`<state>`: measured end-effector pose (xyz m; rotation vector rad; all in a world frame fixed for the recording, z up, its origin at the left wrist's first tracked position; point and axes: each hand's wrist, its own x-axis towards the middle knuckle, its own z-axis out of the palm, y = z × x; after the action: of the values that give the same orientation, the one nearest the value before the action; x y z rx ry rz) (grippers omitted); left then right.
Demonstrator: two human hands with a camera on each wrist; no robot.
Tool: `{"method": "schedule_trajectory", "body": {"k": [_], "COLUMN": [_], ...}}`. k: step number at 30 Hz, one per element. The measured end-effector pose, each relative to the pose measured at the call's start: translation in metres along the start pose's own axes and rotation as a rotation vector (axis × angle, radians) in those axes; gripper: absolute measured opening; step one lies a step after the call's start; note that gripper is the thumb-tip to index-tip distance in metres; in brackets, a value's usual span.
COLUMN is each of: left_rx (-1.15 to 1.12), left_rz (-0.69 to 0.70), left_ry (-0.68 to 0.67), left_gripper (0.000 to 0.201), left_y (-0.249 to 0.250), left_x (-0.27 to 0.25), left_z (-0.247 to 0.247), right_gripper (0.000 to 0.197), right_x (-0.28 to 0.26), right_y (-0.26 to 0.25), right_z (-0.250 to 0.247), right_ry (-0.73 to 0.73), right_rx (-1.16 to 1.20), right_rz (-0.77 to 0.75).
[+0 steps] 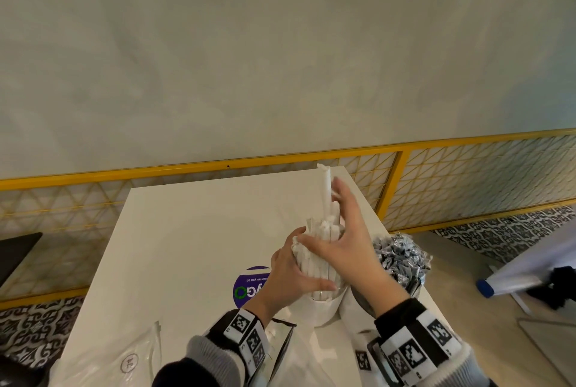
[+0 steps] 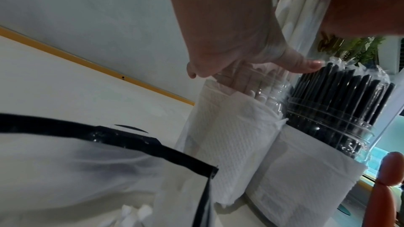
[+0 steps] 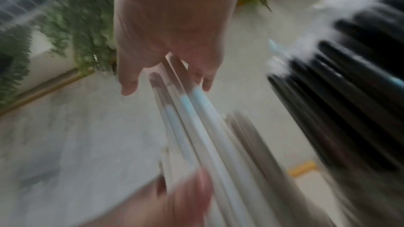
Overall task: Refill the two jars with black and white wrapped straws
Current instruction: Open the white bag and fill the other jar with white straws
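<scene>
On the counter (image 1: 193, 230), left hand (image 1: 291, 274) wraps its fingers round the white straws (image 1: 321, 249) in their jar (image 2: 258, 110); right hand (image 1: 346, 237), fingers spread, steadies them beside the black straws (image 1: 400, 257).

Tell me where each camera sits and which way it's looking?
Head: worn up high, looks down at the white table; shows left hand, right hand, both wrists.
Left wrist: low by the table, looks along the left hand at both jars.
Right wrist: blurred, looks along the right hand at the white straws.
All three share the white straws and black straws.
</scene>
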<state>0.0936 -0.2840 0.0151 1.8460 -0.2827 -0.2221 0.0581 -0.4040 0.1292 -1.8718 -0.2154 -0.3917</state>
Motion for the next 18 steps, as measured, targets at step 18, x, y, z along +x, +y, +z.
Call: {"method": "schedule_trajectory", "body": {"k": [18], "left_rx": [-0.081], "left_rz": [-0.018], "left_ry": [-0.053], "left_gripper": [0.118], "left_y": [0.017], "left_x": [-0.008], "left_z": [-0.008], "right_gripper": [0.027], "right_x": [-0.011], "right_y": [-0.004], "right_z": [-0.011], "right_ry": [0.258], "right_rx": [-0.349], "right_rz": [-0.457]}}
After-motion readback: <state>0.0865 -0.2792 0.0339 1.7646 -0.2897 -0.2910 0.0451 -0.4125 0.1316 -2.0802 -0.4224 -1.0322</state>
